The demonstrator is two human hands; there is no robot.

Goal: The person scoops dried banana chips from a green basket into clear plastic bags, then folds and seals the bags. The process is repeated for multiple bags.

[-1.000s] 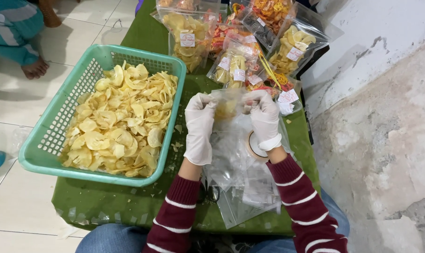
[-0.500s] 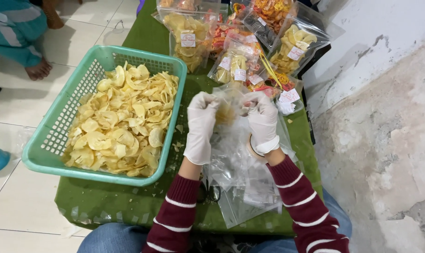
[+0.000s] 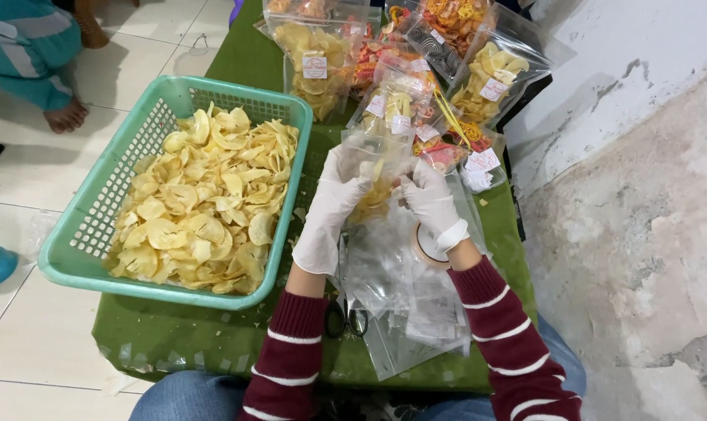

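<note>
both hands gloved in thin white gloves. left hand (image 3: 334,204) and right hand (image 3: 431,199) meet over the middle of the desk (image 3: 174,335), which is covered in green cloth. between them: a clear plastic pouch (image 3: 377,175), partly filled with yellow chips, held upright with its long axis running away from the person, mouth at the far end. left hand grips the pouch's left edge, fingers curled around it; right hand pinches the right edge near the top, fingertips closed on the film. both hands are equally close to the pouch, one on each side, so neither leads.

the turquoise basket (image 3: 81,234) of loose chips (image 3: 205,203) sits to the left of the pouch, just beside the left hand; the left arm is the nearer one to it, and the right would have to cross over.

under the wrists: a pile of empty clear bags (image 3: 400,312), a roll of tape (image 3: 425,248) below the right hand, black scissors (image 3: 346,318) near the left forearm (partly hidden by the sleeve). filled, labelled pouches (image 3: 322,66) are stacked at the far end of the desk. another person's sleeve and foot (image 3: 61,117) show on the tiled floor (image 3: 26,343), top left.
</note>
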